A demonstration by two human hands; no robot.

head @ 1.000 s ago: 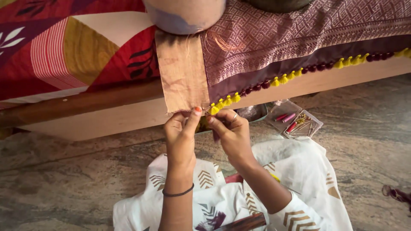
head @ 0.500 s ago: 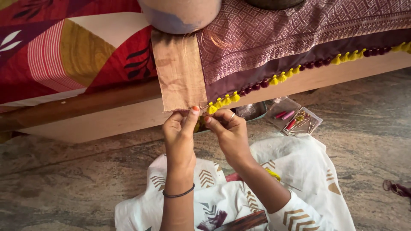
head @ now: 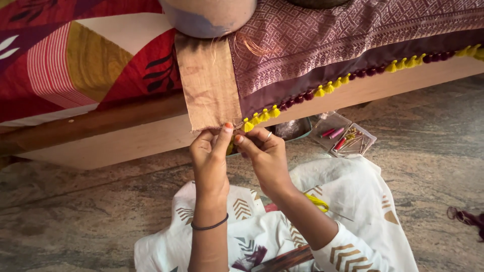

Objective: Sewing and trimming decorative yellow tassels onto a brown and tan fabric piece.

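Note:
A maroon patterned cloth (head: 353, 35) with a golden-brown end panel (head: 209, 85) hangs over the edge of a wooden bed (head: 126, 136). Yellow and maroon tassels (head: 322, 90) run along its lower hem. My left hand (head: 209, 156) pinches the bottom corner of the brown panel beside the first yellow tassel (head: 248, 124). My right hand (head: 264, 153) meets it there, fingertips closed on the hem at that tassel. What thread or needle the fingers hold is too small to tell.
A clear plastic box (head: 345, 138) with pins and pink items lies on the stone floor (head: 75, 216) to the right. A round pot (head: 209, 15) weighs the cloth down on the bed. A maroon thread bundle (head: 466, 217) lies far right. A yellow thread (head: 317, 201) rests on my lap.
Both hands stay at the hem corner; the view has shifted slightly and the fingers have moved a little.

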